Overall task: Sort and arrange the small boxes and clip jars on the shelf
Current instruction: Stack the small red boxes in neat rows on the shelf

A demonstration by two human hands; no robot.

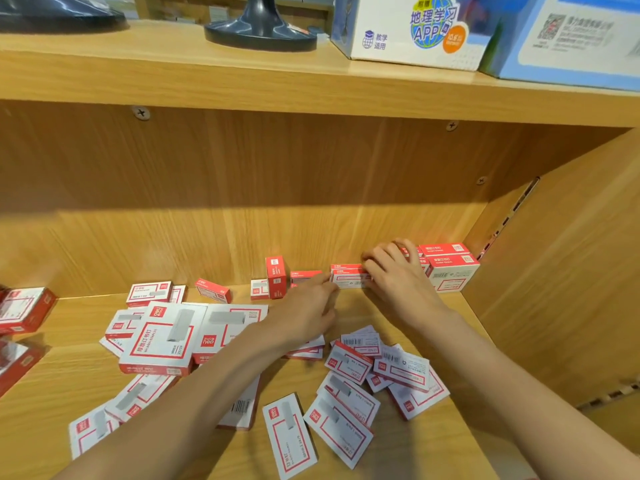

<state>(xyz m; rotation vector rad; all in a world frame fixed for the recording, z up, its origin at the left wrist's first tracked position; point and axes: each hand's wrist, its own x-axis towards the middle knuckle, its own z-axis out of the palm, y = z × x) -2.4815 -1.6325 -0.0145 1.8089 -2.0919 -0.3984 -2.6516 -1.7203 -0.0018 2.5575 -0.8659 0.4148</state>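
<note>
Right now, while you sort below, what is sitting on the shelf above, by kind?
Printed cartons: 2, the white carton and the blue carton
Dark items: 2, the round stand base and the glossy piece cut off at the left edge
Total: 4, leaving out the blurred stock behind them

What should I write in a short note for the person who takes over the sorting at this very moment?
Left hand: fingertips on the left end of a small box at the back wall. Right hand: on its right end.
Done: stacked boxes in the back right corner; the held box is going next to them.
Left: one upright box and a few others at the back, and the loose boxes scattered over the shelf front. No clip jars visible.
</note>
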